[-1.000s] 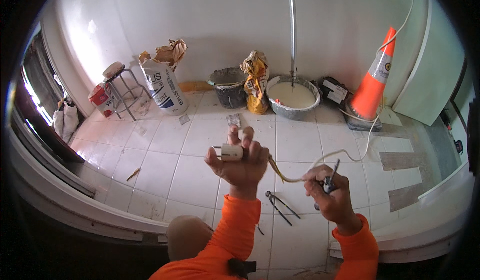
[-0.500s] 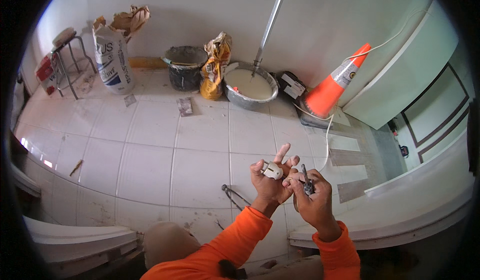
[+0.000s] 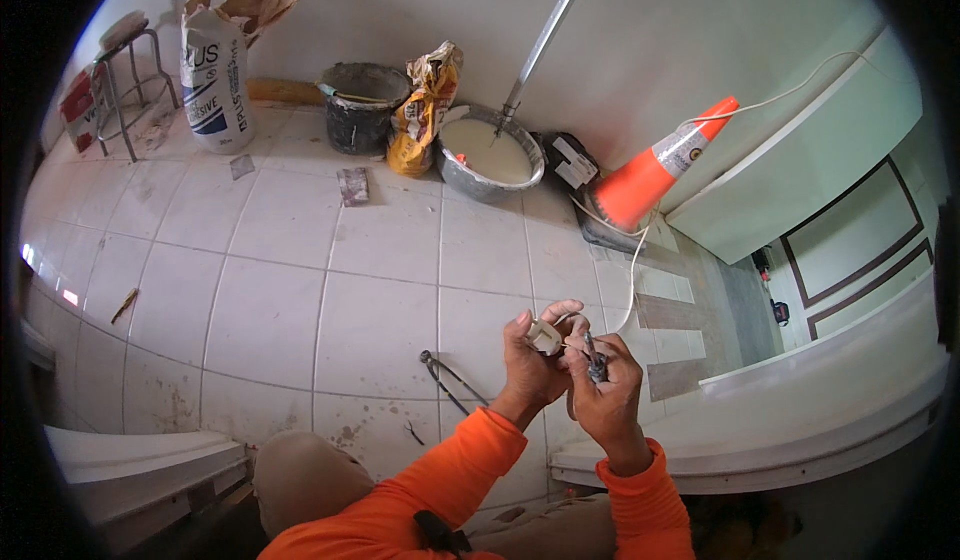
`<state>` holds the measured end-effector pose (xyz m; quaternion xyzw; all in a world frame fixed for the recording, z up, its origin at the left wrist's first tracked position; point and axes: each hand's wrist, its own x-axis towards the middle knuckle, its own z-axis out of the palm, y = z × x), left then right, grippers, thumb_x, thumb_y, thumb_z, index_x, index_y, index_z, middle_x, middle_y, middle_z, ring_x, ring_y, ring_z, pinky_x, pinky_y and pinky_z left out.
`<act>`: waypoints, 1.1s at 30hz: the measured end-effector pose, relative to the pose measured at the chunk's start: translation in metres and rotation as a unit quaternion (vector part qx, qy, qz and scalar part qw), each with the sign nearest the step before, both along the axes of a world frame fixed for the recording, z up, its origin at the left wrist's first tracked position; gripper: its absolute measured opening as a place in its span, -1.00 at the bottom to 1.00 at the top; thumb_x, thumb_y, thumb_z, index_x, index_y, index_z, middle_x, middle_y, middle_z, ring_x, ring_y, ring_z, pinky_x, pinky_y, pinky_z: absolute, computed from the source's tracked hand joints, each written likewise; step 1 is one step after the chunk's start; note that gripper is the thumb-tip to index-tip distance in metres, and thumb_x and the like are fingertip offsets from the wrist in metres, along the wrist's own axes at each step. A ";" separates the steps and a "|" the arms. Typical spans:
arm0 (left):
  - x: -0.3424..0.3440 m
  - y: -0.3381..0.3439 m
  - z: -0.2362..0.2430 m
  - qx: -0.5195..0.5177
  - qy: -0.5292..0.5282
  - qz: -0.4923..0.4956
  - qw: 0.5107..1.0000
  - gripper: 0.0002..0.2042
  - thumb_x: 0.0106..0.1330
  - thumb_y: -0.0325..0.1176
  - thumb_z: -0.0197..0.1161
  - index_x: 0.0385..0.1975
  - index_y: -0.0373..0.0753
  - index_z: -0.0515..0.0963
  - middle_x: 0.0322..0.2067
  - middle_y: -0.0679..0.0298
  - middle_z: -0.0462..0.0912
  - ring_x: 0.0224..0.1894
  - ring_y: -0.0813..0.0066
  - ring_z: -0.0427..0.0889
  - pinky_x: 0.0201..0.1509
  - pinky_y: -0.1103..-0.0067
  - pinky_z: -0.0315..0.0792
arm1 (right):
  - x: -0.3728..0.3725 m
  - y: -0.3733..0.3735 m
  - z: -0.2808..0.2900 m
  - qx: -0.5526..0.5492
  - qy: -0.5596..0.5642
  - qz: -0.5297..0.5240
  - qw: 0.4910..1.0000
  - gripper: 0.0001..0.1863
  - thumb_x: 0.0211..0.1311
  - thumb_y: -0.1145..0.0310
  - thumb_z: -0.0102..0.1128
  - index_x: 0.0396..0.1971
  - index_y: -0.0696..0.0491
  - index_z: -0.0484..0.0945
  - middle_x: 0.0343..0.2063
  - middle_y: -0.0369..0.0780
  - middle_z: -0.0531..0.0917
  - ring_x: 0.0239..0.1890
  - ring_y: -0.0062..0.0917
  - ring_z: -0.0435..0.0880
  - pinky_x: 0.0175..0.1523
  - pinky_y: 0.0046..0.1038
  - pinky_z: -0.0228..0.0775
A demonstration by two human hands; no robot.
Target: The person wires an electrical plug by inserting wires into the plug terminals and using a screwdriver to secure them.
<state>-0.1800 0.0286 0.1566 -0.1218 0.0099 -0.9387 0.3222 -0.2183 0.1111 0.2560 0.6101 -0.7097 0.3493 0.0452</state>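
White plastic plug [image 3: 545, 336] pinched in the fingers of the left hand [image 3: 533, 365], thumb and forefinger curled round it, held above the tiled floor [image 3: 270, 310] well in front of the traffic cone [image 3: 655, 173]; thin screwdriver [image 3: 592, 357] gripped upright in the closed fingers of the right hand [image 3: 605, 390], tip just beside the plug; pale cord [image 3: 632, 290] trailing from the hands back toward the cone and on up the wall; both forearms in orange sleeves [image 3: 450, 480]. Pliers [image 3: 452, 381] lying on the tiles just left of the left hand, far nearer than the cone. Left of the cone, along the wall: metal basin [image 3: 490, 155] of pale mix with a long rod standing in it, yellow sack [image 3: 425, 110], dark bucket [image 3: 360, 110], tall white sack [image 3: 213, 75], and a metal stool [image 3: 125, 70] furthest off.
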 end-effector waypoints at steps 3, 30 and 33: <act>0.000 0.007 0.007 0.019 -0.037 0.037 0.998 -0.38 0.24 0.25 0.15 -0.01 -0.21 0.51 -0.28 0.32 0.42 -0.33 0.53 0.40 -0.26 0.59 0.38 | 0.002 -0.001 0.001 -0.009 -0.002 -0.001 1.000 -0.87 0.25 0.52 0.33 -0.24 0.21 0.65 -0.41 -0.12 0.63 -0.41 -0.37 0.67 -0.34 -0.39 0.49; 0.001 0.004 0.003 -0.040 -0.030 0.006 0.999 -0.32 0.28 0.01 0.14 0.34 -0.26 0.28 -0.34 0.29 0.37 -0.36 0.51 0.36 -0.24 0.57 0.36 | -0.001 0.003 0.002 0.011 0.070 0.003 0.997 -0.80 0.12 0.64 0.31 -0.23 0.17 0.65 -0.37 -0.15 0.60 -0.38 -0.31 0.68 -0.31 -0.36 0.51; 0.001 0.003 0.006 -0.054 -0.062 0.020 0.996 -0.29 0.29 0.00 0.13 0.37 -0.27 0.22 -0.33 0.28 0.36 -0.36 0.51 0.35 -0.25 0.58 0.36 | -0.002 0.003 0.003 0.036 0.097 0.002 0.995 -0.77 0.05 0.67 0.29 -0.25 0.15 0.64 -0.37 -0.15 0.58 -0.37 -0.29 0.68 -0.31 -0.35 0.52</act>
